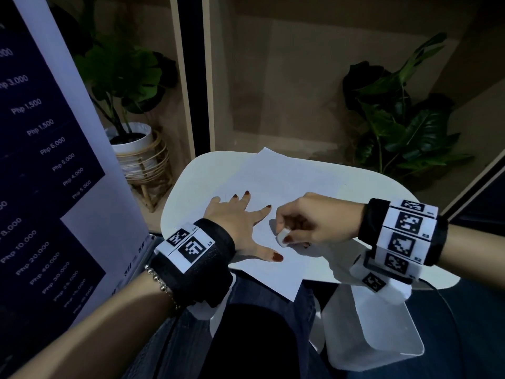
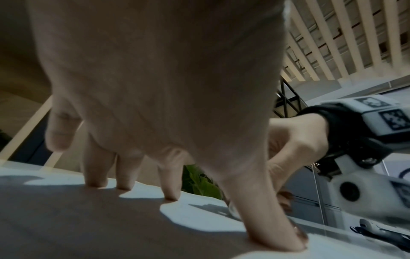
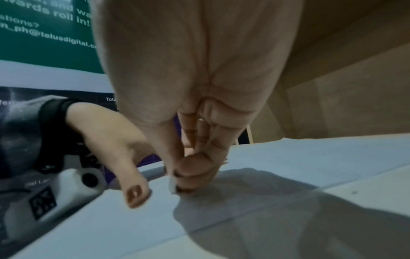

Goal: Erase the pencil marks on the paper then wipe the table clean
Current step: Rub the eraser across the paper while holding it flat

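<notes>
A white sheet of paper (image 1: 284,181) lies on the small white table (image 1: 382,187), one corner hanging over the near edge. My left hand (image 1: 240,214) lies flat on the paper with fingers spread, holding it down. My right hand (image 1: 300,222) pinches a small white eraser (image 1: 282,237) between thumb and fingers, its tip down on the paper just right of the left thumb. In the right wrist view the eraser (image 3: 172,186) shows as a sliver beside the curled fingertips. The left wrist view shows the left fingers (image 2: 99,173) pressed on the sheet. Pencil marks are too faint to make out.
A white cloth (image 1: 341,263) lies under my right wrist at the table's near right edge. A tall price banner (image 1: 49,160) stands close on the left. Potted plants (image 1: 131,86) stand behind the table on the left and on the right (image 1: 404,124). My lap is below the table.
</notes>
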`<state>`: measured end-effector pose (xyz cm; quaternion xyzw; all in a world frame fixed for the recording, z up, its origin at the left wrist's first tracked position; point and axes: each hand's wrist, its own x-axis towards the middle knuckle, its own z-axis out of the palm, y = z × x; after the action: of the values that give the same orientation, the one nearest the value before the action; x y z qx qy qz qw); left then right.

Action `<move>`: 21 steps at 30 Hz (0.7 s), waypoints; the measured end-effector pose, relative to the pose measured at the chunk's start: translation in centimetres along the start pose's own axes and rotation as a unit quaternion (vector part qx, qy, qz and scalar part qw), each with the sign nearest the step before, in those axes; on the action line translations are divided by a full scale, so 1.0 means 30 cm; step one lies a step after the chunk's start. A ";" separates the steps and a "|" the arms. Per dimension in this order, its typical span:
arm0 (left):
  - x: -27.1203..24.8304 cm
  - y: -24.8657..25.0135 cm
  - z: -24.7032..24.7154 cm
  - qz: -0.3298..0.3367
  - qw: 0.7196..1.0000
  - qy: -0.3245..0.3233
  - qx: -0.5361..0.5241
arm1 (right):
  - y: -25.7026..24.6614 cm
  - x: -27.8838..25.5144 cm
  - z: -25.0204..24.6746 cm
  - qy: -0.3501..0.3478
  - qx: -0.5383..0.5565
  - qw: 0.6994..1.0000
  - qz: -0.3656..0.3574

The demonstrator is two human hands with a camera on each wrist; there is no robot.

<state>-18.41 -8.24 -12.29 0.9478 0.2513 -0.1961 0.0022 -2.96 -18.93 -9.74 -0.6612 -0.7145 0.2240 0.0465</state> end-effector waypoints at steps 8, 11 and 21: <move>0.001 0.004 0.008 -0.006 1.000 0.008 -0.005 | -0.022 0.006 0.008 -0.020 -0.028 0.999 -0.002; 0.002 0.003 0.008 -0.006 1.000 0.009 0.004 | 0.001 0.012 -0.016 0.010 -0.056 0.998 0.030; 0.011 -0.001 0.013 -0.008 1.000 0.006 0.004 | -0.006 0.021 -0.022 0.013 -0.070 0.997 0.023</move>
<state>-18.31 -8.11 -12.78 0.9468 0.2585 -0.1917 -0.0044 -2.98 -18.16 -9.22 -0.6816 -0.7126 0.1661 0.0043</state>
